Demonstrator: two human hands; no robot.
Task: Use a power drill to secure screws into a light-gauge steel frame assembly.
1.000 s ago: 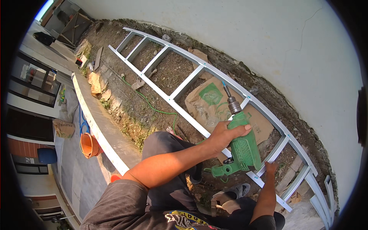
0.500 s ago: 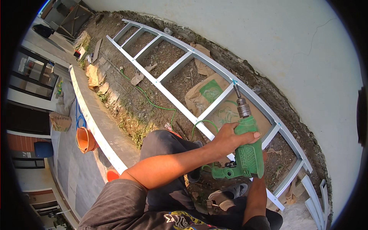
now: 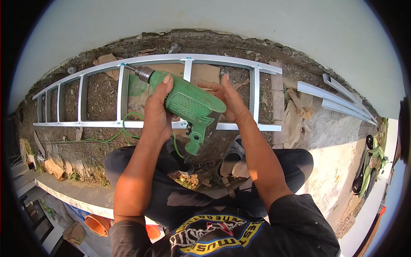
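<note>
Right fingers (image 3: 226,83) shifted, spread loosely above soil (image 3: 102,94) beside wall (image 3: 222,15); left fingers (image 3: 165,85) clasp drill (image 3: 183,100).

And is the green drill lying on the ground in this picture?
No, the left hand holds the green drill up, over the silver ladder-like frame.

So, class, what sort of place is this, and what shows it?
Probably an outdoor yard beside a building: bare soil, a long pale wall and a sunlit concrete patch show it.
</note>
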